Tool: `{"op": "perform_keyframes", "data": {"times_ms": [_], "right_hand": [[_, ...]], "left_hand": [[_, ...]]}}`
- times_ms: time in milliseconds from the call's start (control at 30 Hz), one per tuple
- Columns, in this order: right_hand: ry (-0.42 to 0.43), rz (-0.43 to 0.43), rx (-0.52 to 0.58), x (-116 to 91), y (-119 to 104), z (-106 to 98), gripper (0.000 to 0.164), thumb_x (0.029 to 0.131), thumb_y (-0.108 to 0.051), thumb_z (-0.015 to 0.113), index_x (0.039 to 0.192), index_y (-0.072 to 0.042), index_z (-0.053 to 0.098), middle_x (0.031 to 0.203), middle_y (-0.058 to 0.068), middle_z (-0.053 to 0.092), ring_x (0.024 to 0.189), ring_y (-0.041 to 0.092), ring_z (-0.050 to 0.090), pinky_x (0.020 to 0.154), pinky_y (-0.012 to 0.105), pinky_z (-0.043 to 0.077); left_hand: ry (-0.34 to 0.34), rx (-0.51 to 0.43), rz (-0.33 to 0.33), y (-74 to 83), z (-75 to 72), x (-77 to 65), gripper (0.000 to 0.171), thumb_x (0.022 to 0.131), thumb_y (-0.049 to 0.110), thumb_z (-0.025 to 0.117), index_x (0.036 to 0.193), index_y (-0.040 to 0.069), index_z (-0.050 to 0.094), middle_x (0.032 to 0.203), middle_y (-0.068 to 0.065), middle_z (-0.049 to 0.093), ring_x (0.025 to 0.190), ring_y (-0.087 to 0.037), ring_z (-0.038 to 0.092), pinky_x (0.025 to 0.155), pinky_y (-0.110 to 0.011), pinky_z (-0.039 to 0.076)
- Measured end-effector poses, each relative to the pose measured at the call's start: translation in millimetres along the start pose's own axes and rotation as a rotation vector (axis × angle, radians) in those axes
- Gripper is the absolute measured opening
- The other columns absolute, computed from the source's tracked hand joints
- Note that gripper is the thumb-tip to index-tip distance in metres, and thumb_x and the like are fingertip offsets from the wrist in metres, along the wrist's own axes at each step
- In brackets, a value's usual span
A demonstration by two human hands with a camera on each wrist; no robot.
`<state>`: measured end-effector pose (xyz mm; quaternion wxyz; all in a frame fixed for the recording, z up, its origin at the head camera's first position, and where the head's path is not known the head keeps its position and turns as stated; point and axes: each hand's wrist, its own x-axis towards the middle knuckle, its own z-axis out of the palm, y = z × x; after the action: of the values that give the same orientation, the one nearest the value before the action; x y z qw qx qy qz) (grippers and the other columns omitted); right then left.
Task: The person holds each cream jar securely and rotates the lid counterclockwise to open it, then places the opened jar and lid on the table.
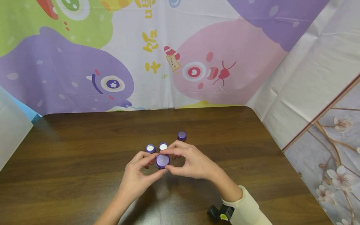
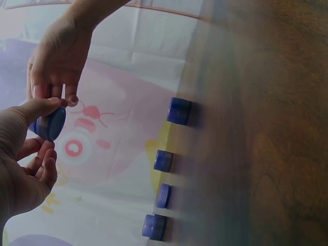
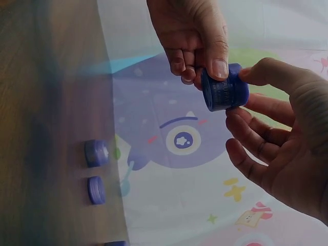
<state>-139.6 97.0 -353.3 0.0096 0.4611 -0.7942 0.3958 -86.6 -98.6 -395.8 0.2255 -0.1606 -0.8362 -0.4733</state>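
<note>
A small round purple jar (image 1: 162,161) with a lid is held between both hands above the table, its flat round end facing up in the head view. My left hand (image 1: 137,178) pinches its left side with thumb and fingers. From the other side, my right hand (image 1: 194,161) grips it by thumb and fingertips. The right wrist view shows the left thumb on the jar's body (image 3: 218,92) and the right fingers at its other end. Just beyond the hands stand two purple pieces with white tops, one on the left (image 1: 150,148) and one nearer the middle (image 1: 163,146).
A purple jar (image 1: 182,135) stands farther back to the right. The left wrist view shows several blue-purple pieces in a row, among them a flat one (image 2: 163,196). The brown wooden table (image 1: 84,156) ends at a printed cartoon curtain (image 1: 157,87).
</note>
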Motion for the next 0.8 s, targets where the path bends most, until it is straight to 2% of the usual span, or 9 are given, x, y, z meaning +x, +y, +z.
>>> {"op": "perform_keyframes", "data": {"times_ms": [200,367,533,700,800], "right_hand": [[0.044,0.01,0.012,-0.9,1.0,1.0,0.043,0.075,-0.015,0.078,0.115,-0.006,0.065,0.103,0.004,0.063,0.084,0.014,0.061,0.076,0.021,0.051],[0.09,0.037,0.032,-0.7,-0.1,1.0,0.038,0.072,-0.016,0.081,0.107,-0.008,0.068,0.098,0.001,0.064,0.08,0.014,0.059,0.072,0.019,0.05],[0.067,0.036,0.011,-0.6,0.0,0.6,0.034,0.074,-0.012,0.078,0.106,-0.007,0.068,0.096,0.001,0.064,0.081,0.014,0.059,0.072,0.018,0.05],[0.033,0.014,0.022,-0.6,0.4,0.8,0.037,0.076,-0.008,0.074,0.112,-0.006,0.066,0.101,0.004,0.063,0.085,0.014,0.06,0.076,0.018,0.051],[0.049,0.005,0.03,-0.4,0.3,0.7,0.04,0.076,-0.01,0.076,0.114,-0.005,0.065,0.103,0.005,0.063,0.086,0.014,0.06,0.076,0.02,0.052]], "left_hand": [[0.004,-0.005,0.002,-1.2,-0.1,0.2,0.039,0.065,0.01,0.084,0.101,0.009,0.072,0.088,0.006,0.06,0.077,-0.01,0.055,0.065,-0.021,0.046],[0.004,-0.009,-0.023,-1.3,-0.4,0.6,0.039,0.064,0.01,0.085,0.1,0.01,0.072,0.088,0.008,0.06,0.078,-0.004,0.054,0.064,-0.022,0.046],[-0.002,-0.006,-0.033,-1.0,0.2,0.9,0.038,0.064,0.011,0.085,0.099,0.01,0.072,0.088,0.009,0.06,0.078,-0.004,0.054,0.064,-0.022,0.045],[-0.012,-0.008,-0.038,-0.7,-0.1,1.3,0.038,0.064,0.012,0.085,0.101,0.01,0.072,0.088,0.009,0.06,0.078,-0.005,0.054,0.065,-0.02,0.045],[-0.007,-0.008,-0.026,-0.9,-0.5,1.3,0.039,0.064,0.01,0.085,0.102,0.009,0.072,0.088,0.007,0.059,0.078,-0.007,0.054,0.065,-0.021,0.045]]}}
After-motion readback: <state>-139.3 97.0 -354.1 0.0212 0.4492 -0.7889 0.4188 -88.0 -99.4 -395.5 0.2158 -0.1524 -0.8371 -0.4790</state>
